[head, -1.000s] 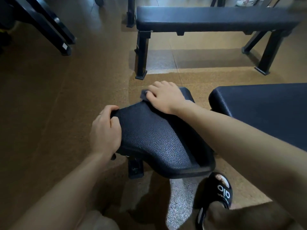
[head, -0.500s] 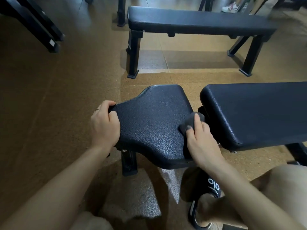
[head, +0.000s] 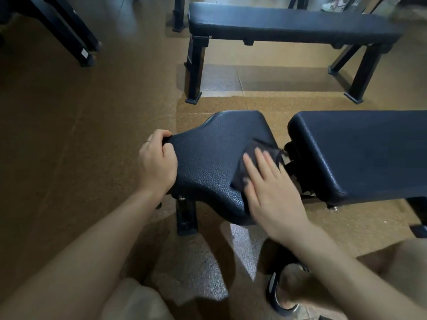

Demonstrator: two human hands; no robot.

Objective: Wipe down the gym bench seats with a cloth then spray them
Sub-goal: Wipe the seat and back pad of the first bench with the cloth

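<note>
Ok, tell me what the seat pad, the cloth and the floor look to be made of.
Seat pad: seemingly vinyl or faux leather, black, pebbled grain with a soft sheen.
Cloth: soft fabric, dark grey and matte; it creases under the right hand, but blur hides the weave.
Floor: probably rubber or cork matting, brown, speckled, with seams between tiles.

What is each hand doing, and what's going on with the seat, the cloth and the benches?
left hand: grips the seat's left edge.
right hand: fingers straight, pressing the cloth flat.
cloth: dark, spread on the seat's right side.
seat: being wiped.
long pad: untouched, beside the seat.
far bench: unused.
</note>
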